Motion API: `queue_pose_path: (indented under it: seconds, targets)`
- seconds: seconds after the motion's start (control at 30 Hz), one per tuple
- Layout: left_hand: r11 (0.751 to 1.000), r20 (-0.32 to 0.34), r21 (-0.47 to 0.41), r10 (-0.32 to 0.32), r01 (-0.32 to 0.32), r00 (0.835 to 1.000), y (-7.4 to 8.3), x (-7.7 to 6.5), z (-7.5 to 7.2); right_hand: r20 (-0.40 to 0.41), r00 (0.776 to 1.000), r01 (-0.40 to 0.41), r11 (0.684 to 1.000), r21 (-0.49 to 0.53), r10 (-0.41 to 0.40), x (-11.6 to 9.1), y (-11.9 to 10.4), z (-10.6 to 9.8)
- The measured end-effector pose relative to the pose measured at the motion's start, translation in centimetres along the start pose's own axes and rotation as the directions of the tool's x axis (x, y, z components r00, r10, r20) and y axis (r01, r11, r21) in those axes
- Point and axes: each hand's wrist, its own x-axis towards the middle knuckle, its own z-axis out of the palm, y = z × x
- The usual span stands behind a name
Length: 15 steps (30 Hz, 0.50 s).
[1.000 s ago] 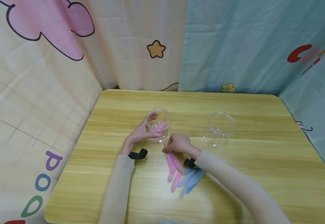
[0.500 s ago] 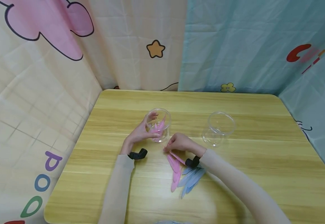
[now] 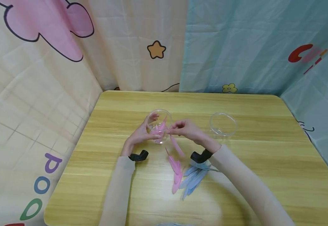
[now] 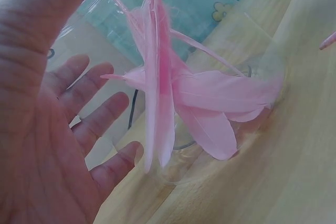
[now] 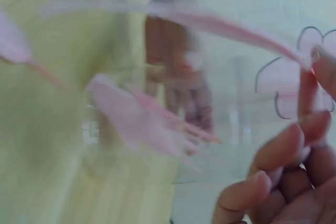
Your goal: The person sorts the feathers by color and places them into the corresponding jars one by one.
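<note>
My left hand [image 3: 139, 134] grips a clear plastic cup [image 3: 167, 139] from its left side, thumb in front and fingers behind. Several pink feathers [image 4: 205, 90] stand and lean inside that cup. Right beside the cup's rim, my right hand [image 3: 187, 130] pinches one pink feather [image 3: 177, 146] by its quill, and the vane hangs down outside the cup. In the right wrist view the held feather [image 5: 226, 27] is blurred and stretches across the top. Below the hands, a few pink feathers [image 3: 176, 169] lie overlapping on the table.
A pile of blue feathers [image 3: 194, 179] lies under the right wrist, next to the pink ones. Another clear cup [image 3: 222, 134] stands on the right of the wooden table [image 3: 265, 131]. Printed curtains [image 3: 141, 28] hang along the table's back and sides. Something pale blue [image 3: 175, 224] shows at the bottom edge.
My right hand has picked a pink feather off the table pile and carried it up and away from me to the cup's rim. The left hand stays on the cup.
</note>
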Motion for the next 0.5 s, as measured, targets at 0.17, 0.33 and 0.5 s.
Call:
queue_pose_path:
  seconds: [0.17, 0.33, 0.5]
  targets:
    - [1.0, 0.004, 0.001, 0.008, -0.008, 1.0, 0.1, 0.0, 0.0, -0.247, 0.959, 0.177, 0.974, 0.144, -0.138, 0.9, -2.9, -0.6]
    - [1.0, 0.002, -0.007, 0.009, -0.009, 1.0, -0.5, 0.1, 0.0, -0.411, 0.886, 0.321, 0.924, 0.206, -0.216, 2.1, -4.4, -0.6]
    - [1.0, -0.012, 0.008, 0.014, -0.014, 1.0, -2.3, 0.4, -0.1, -0.46, 0.848, 0.378, 0.908, 0.178, -0.263, 3.4, -4.2, 0.0]
